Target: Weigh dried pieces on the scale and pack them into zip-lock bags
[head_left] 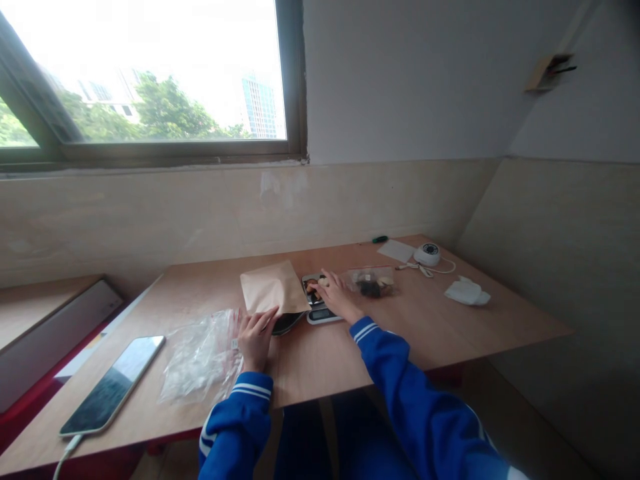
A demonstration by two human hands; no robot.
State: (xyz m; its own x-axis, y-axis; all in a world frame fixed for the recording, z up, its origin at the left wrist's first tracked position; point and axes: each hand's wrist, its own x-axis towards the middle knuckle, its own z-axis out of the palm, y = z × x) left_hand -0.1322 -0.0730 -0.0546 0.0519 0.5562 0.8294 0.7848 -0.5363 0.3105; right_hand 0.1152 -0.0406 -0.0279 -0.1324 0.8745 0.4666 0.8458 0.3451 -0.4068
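Observation:
A brown kraft paper pouch lies on the table with its dark opening toward me. My left hand is closed on the pouch's near edge, thumb and fingers pinching the paper by the opening. Just right of the pouch is a small digital scale with a dark display. Several brown and orange pieces lie on its plate. My right hand reaches over the scale with its fingers bent together at these pieces. Something small and pale shows at the fingertips, too small to name.
A clear zip bag of dark and pale pieces lies right of the scale. Crumpled clear plastic bags and a charging phone are at left. Farther right are a white dome camera, its cable, white paper and a white crumpled packet.

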